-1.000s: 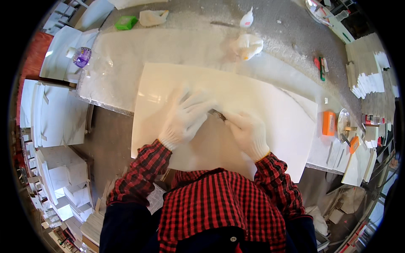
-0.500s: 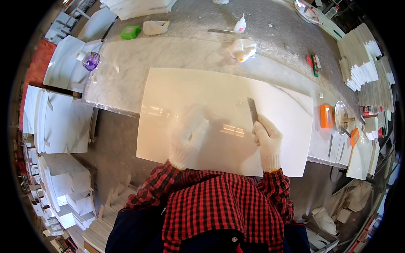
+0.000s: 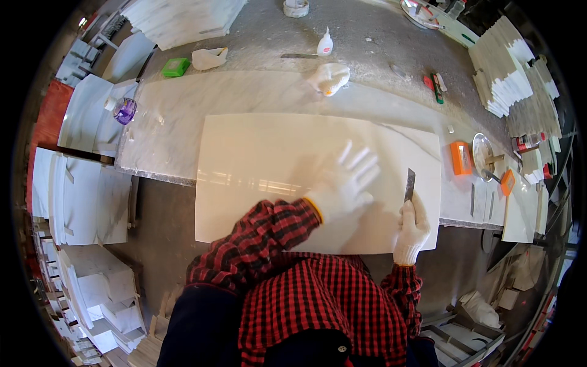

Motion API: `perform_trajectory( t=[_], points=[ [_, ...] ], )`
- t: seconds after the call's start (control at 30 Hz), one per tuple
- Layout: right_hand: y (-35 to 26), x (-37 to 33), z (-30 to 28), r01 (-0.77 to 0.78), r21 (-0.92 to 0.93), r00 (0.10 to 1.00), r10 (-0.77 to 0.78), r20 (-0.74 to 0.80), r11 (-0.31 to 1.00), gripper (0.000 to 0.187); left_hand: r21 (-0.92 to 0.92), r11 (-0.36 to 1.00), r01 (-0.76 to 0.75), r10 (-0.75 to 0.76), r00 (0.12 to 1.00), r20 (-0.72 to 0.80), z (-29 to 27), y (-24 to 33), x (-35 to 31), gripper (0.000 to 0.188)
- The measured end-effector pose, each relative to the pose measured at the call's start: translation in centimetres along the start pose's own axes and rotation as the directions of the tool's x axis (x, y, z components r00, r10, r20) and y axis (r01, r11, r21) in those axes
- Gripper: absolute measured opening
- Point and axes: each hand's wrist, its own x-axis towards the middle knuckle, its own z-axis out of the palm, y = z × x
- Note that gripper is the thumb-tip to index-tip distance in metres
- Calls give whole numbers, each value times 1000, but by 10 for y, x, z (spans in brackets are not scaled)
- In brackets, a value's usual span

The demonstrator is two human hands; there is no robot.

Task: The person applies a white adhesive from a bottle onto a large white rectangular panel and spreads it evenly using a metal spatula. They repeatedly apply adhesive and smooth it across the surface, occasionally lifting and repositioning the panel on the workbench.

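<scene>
A glossy white slab (image 3: 257, 156) with a faint grey vein lies in front of me, its near edge jutting past the worktable. Over its middle, my left hand (image 3: 348, 185), in a white knit glove, is open with the fingers spread; whether it touches the surface I cannot tell. My right hand (image 3: 411, 229), gloved alike, is closed round a flat metal blade (image 3: 409, 182) near the slab's right side. The blade's slanted end points away from me. Its lower part is hidden in my fingers.
Beyond the slab, a white cloth (image 3: 330, 78) and a small white squeeze bottle (image 3: 325, 44) sit on the worktable (image 3: 165, 144). At right are an orange box (image 3: 460, 158), a round metal dish (image 3: 482, 153) and stacked tiles (image 3: 501, 73). A purple bottle (image 3: 125, 111) stands at left.
My left hand has swung right across the slab, fingers now spread. My right hand has moved right and nearer me with the blade. The view has shifted slightly.
</scene>
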Motion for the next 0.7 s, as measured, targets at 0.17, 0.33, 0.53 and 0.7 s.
perform_trajectory(
  t=[0.17, 0.33, 0.53, 0.7],
  points=[
    [4, 3, -8, 10, -89, 999, -14, -42, 996, 39, 281, 807, 520, -590, 741, 321, -105, -65, -83, 42],
    [7, 4, -1, -11, -35, 1000, 11, -19, 999, 39, 678, 300, 671, -579, 693, -429, -194, -102, -229, 51],
    [10, 10, 4, 40, -65, 999, -38, 38, 997, 38, -88, 587, 805, -761, 512, -399, -144, -58, -188, 31],
    [8, 9, 0, -25, -69, 999, 28, 44, 997, 37, -312, 507, 803, -858, 437, -270, -136, -58, -164, 42]
  ],
)
